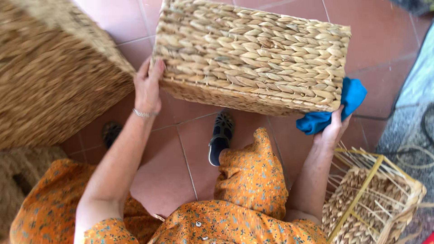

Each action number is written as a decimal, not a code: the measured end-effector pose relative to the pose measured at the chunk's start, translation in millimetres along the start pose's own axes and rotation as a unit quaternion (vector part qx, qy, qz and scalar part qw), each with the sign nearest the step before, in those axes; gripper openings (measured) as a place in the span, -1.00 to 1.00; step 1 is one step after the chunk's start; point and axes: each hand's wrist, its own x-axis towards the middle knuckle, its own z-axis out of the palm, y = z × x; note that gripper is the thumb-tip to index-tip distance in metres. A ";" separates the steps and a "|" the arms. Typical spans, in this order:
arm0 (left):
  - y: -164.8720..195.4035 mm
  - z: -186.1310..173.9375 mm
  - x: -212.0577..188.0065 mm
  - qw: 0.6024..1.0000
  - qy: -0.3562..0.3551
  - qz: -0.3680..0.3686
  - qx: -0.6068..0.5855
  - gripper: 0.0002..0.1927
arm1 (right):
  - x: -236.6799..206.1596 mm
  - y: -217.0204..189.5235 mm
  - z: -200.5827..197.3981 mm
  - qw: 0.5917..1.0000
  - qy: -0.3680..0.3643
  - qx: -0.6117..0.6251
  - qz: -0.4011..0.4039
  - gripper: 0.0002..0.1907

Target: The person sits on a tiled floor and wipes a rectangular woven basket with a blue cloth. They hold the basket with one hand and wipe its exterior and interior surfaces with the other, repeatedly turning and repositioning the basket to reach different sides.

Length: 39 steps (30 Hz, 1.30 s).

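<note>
A large rectangular woven basket (pixel 253 54) of pale plaited straw is held up over the red tiled floor. My left hand (pixel 148 86) grips its left lower corner, fingers pressed on the weave, a thin bracelet on the wrist. My right hand (pixel 333 129) is under the basket's right lower corner and holds a bunched blue cloth (pixel 350 101) against it. Most of the right hand's fingers are hidden behind the cloth and basket.
Another big woven basket (pixel 49 72) stands at the left, close to the held one. An unfinished basket with a yellow frame and loose straw ends (pixel 375 199) sits at lower right. My orange flowered dress (pixel 253 180) and dark sandals (pixel 220 135) are below.
</note>
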 end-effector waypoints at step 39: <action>-74.9 -54.4 -117.3 0.975 0.023 -0.010 0.220 -0.29 | 10.4 46.7 265.0 0.648 -0.316 -0.556 -0.414 -0.70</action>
